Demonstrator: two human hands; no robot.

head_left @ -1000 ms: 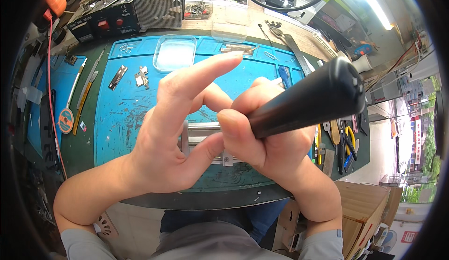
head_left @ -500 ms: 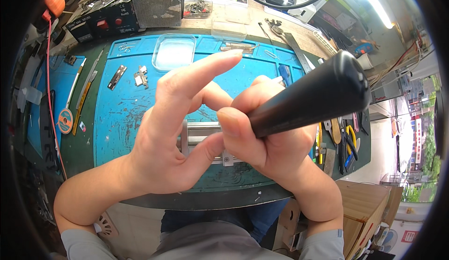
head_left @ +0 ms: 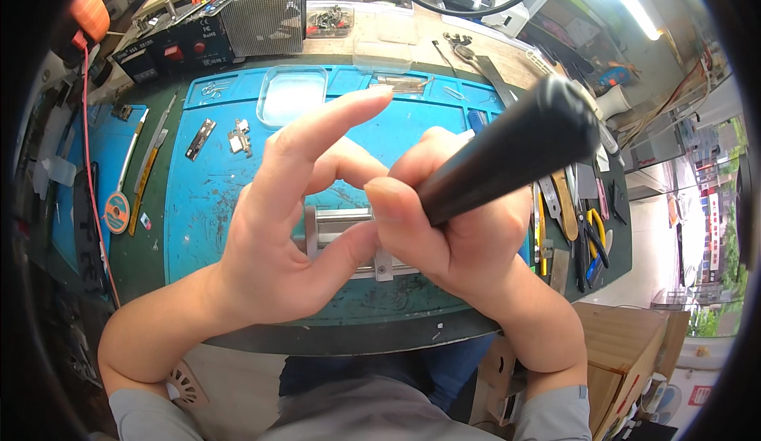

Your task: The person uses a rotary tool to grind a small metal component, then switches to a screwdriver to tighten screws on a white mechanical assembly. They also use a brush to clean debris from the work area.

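My right hand [head_left: 472, 239] is wrapped round a thick black tapered handle [head_left: 507, 155]. The handle slants up to the right, and its working end is hidden beneath my fingers. My left hand [head_left: 265, 235] curves in from the left, its index finger stretched out and raised. Its thumb and another finger reach to the right hand with a wide gap between them; their tips are partly hidden. Under both hands lies a silver metal holder [head_left: 384, 270] with parallel rails, on a blue work mat [head_left: 214, 235]. Whatever sits in the holder is covered by my hands.
A clear plastic tray [head_left: 292, 96] and small metal parts [head_left: 239, 137] lie toward the back of the mat. Pliers [head_left: 596, 239] and other hand tools line the right side. An orange-centred spool [head_left: 116, 212] and a yellow knife [head_left: 145, 175] are on the left. Behind stands a black box unit [head_left: 174, 48].
The whole view has shifted slightly. The top of the black handle has swung a little to the left, while both hands keep nearly the same pose over the holder.
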